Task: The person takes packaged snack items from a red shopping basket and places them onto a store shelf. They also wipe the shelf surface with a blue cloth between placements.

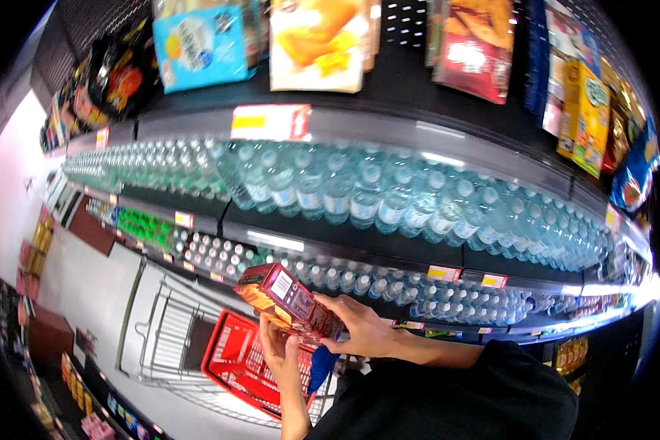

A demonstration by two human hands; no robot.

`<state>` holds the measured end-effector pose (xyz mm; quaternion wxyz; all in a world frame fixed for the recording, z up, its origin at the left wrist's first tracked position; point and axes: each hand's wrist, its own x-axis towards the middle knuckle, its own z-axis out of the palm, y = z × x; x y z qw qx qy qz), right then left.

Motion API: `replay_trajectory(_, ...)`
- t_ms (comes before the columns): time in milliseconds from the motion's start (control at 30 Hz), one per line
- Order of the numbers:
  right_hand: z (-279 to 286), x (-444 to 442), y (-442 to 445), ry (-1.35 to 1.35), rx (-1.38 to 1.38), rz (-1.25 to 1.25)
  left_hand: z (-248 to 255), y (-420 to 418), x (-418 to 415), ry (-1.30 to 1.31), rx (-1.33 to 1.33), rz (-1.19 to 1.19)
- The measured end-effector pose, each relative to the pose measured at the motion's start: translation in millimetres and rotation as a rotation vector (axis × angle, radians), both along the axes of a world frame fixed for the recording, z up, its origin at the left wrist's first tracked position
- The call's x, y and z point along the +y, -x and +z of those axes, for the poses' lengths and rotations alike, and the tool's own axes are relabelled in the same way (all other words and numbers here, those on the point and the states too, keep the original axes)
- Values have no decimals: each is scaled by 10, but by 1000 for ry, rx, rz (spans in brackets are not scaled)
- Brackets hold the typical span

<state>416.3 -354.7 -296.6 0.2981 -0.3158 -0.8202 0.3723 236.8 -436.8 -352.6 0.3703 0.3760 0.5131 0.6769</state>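
A dark red carton with food pictures on its front is held tilted in front of me, its narrow side with a barcode turned upward. My right hand grips its right end, thumb and fingers on opposite sides. From below, my left hand holds the lower left part of the box, some fingers hidden behind it. Beneath my hands sits a red plastic shopping basket inside a metal shopping cart. Something blue lies at the basket's right side, partly covered by my arms.
Shelving runs across the view, with large water bottles above smaller bottles. Packaged foods, including a light blue pack and a yellow box, stand on the upper shelf. Another shelf lines the aisle's lower left.
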Motion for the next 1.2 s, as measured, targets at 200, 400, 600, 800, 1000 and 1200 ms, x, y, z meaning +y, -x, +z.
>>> replay_trajectory(200,681,69,-478,-230,240,-96,787,-228,333,-200,76,-142)
replay_trajectory(400,1558,192,-973,-545,432,-123,1845,-570,749,-512,350,-175)
replay_trajectory(600,2190,429,-1325,-847,449,-468,2717,-1017,1448,-747,457,-281)
replay_trajectory(800,2448,776,-1580,-778,465,-607,3164,-1399,1924,-716,432,-407)
replay_trajectory(1000,2490,954,-1687,-732,406,-725,3183,-1565,2223,-714,408,-523)
replay_trajectory(1200,2416,991,-1700,-780,251,-837,3140,-1579,2246,-622,560,-493)
